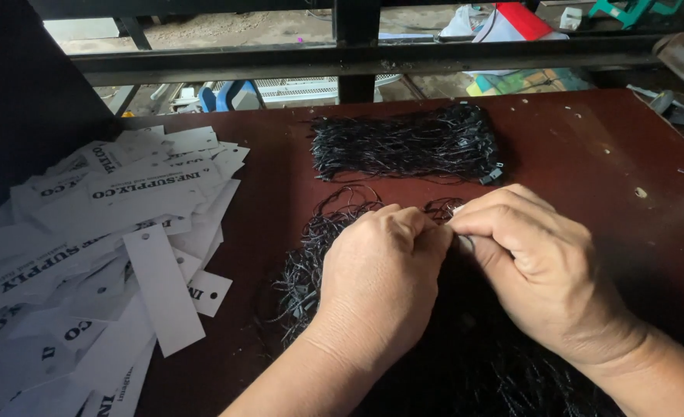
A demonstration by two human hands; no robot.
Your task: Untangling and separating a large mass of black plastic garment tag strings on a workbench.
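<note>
Head view: left hand (377, 266) and right hand (531, 266) meet, each grip pinched shut on one small white piece (456, 210) above the loose black strings (311, 270) on the desk (589, 154). A snagged loop could drag the heap; neat bundle (408, 143) and white tags (126, 232) lie apart.

My left hand (380, 270) and right hand (531, 262) meet over a loose heap of black strings (311, 270) near the counter's (589, 154) front edge, fingers (435, 235) pinched together on something small I can't make out. A tidy bundle of black strings (408, 145) lies toward the back edge. White paper tags (103, 247) pile along the left edge.
</note>
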